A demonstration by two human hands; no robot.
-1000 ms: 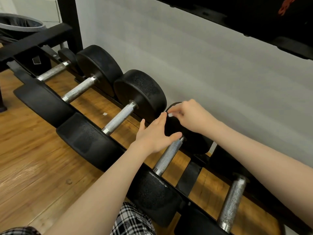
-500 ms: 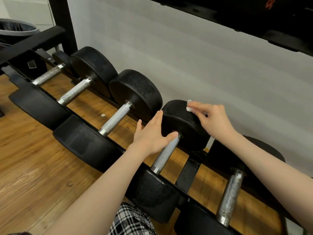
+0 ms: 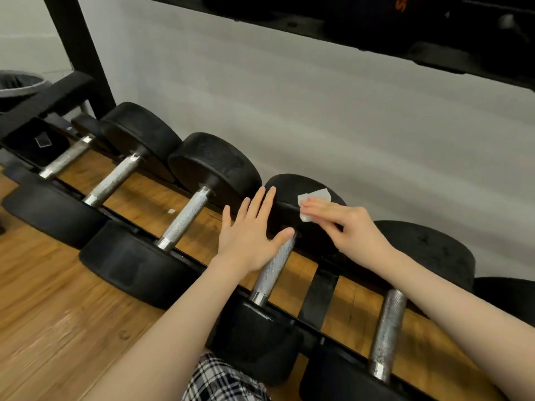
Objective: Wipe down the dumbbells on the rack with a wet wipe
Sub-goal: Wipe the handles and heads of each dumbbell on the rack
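Note:
Several black dumbbells with knurled steel handles lie side by side on a low black rack [image 3: 318, 287]. The middle dumbbell [image 3: 286, 189] has its far head under my hands. My right hand [image 3: 344, 230] presses a small white wet wipe [image 3: 314, 198] flat on top of that head with straight fingers. My left hand [image 3: 252, 235] rests open against the near face of the same head, thumb lying on the steel handle [image 3: 272, 270].
More dumbbells sit to the left [image 3: 214, 166] and right [image 3: 428, 247]. A white wall runs behind the rack, and an upper black shelf [image 3: 434, 30] overhangs. A black rack post [image 3: 78, 53] stands at the left. Wooden floor lies below; a bin [image 3: 17, 85] is far left.
My right hand has slid the wipe from the head's left edge across its top toward the right and flattened onto it. My left hand has stayed against the head.

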